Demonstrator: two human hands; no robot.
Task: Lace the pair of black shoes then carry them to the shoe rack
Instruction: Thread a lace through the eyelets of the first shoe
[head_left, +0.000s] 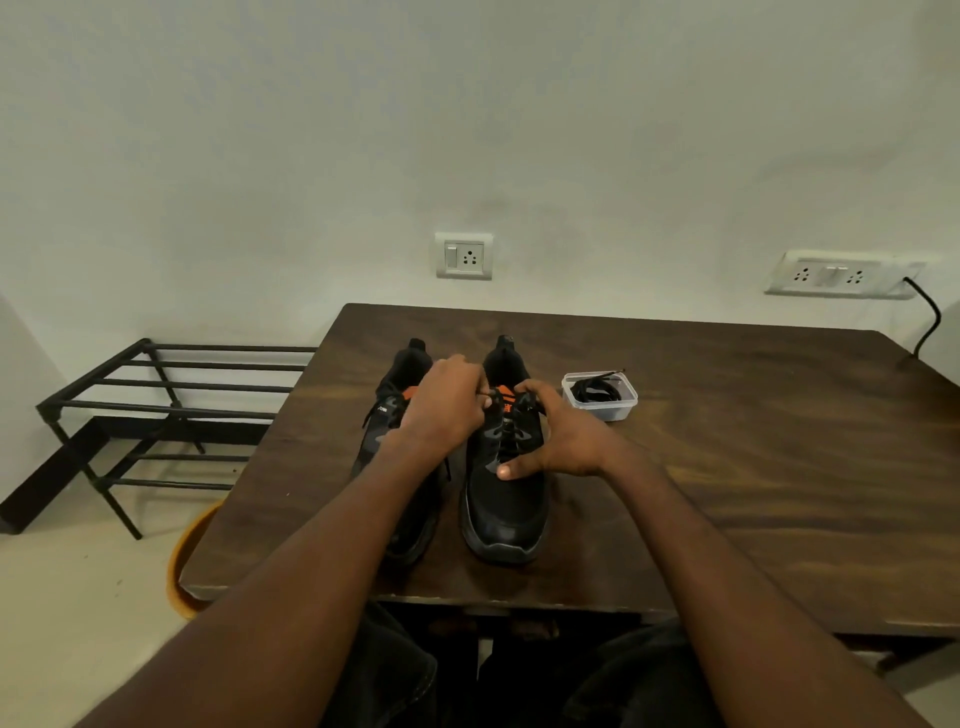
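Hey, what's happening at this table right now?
A person sits at a wooden table lacing a pair of black shoes. Both hands work on the right-hand shoe: the left hand pinches the lace near the top eyelets, and the right hand holds the shoe's upper. The other shoe stands beside it. A small plastic container holds another black lace. The shoe rack stands left of the table.

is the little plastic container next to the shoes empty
No, the clear plastic container to the right of the right-hand shoe holds a coiled black lace.
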